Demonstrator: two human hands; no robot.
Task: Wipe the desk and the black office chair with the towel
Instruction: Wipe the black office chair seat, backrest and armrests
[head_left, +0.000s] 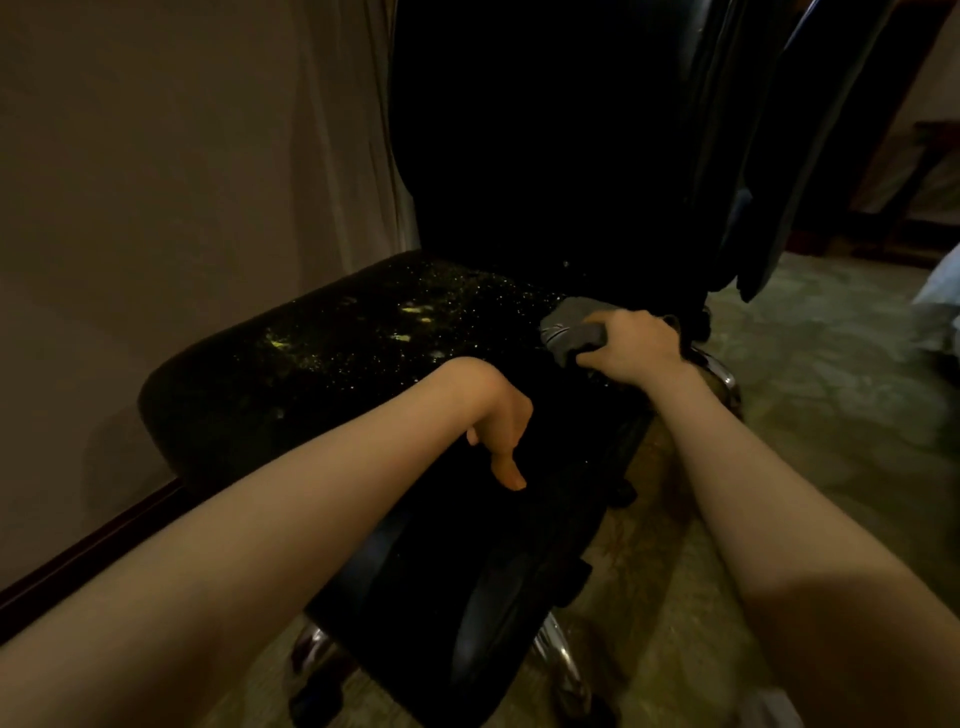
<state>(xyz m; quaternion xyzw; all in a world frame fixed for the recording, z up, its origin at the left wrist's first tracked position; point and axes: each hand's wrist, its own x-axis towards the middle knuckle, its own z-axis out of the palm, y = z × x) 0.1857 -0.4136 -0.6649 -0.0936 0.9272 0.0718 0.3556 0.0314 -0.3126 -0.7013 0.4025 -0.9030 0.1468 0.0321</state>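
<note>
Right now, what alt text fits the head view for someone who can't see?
A right hand grips a grey towel on the speckled seat of a black chair, near its backrest. The left hand hangs loose over the chair's near edge, above carpet.

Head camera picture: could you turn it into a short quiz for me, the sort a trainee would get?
1. True or false: the right hand grips the grey towel on the seat of the black office chair.
2. The left hand is: A) holding the towel; B) holding no towel, a finger pointing down over the seat's near side; C) gripping the backrest.
3. Fill in: left of the towel, the seat shows yellowish ____.

Key: 1 true; 2 B; 3 specks.
</note>
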